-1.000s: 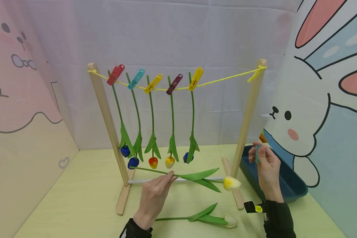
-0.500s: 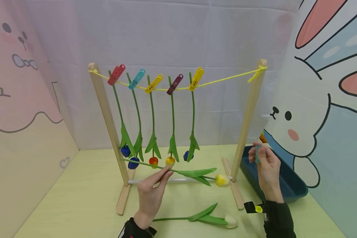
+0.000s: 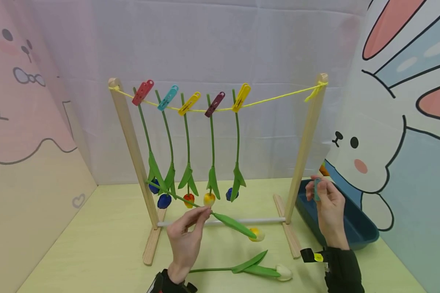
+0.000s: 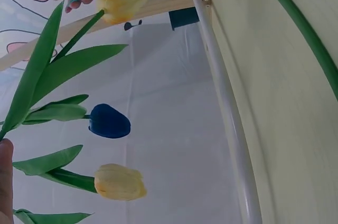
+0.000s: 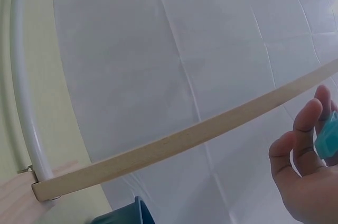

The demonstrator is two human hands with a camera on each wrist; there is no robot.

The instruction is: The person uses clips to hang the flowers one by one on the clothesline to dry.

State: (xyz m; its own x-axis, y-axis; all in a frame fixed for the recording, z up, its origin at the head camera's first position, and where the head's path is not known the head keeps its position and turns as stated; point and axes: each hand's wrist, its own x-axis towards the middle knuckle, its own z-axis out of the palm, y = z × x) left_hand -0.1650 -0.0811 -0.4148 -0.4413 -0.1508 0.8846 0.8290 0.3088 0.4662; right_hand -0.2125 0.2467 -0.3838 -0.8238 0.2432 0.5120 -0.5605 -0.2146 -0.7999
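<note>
My left hand [image 3: 186,240] pinches the stem of a yellow tulip [image 3: 257,235] between thumb and fingertips; the flower slants down to the right, its stem end up at the left. In the left wrist view that yellow tulip [image 4: 122,3] shows its leaves, with a fingertip [image 4: 5,182] at the edge. A teal clothespin [image 3: 317,189] is held in the fingers of my right hand [image 3: 328,207], over the blue tub; the right wrist view shows the clothespin [image 5: 328,138] too. Several tulips hang head down from a yellow string [image 3: 275,97], each under a clothespin, the rightmost one yellow [image 3: 241,97].
A wooden frame, with its right post [image 3: 306,150] and white crossbar [image 3: 245,221], carries the string. A pale tulip [image 3: 283,272] lies on the table [image 3: 84,244] in front. The dark blue tub [image 3: 370,236] stands at the right, beside a printed rabbit panel [image 3: 421,195].
My left hand has shifted slightly left and turned the yellow tulip, so its bloom dropped and moved left while the stem end rose. The right hand has stayed nearly still with the clothespin.
</note>
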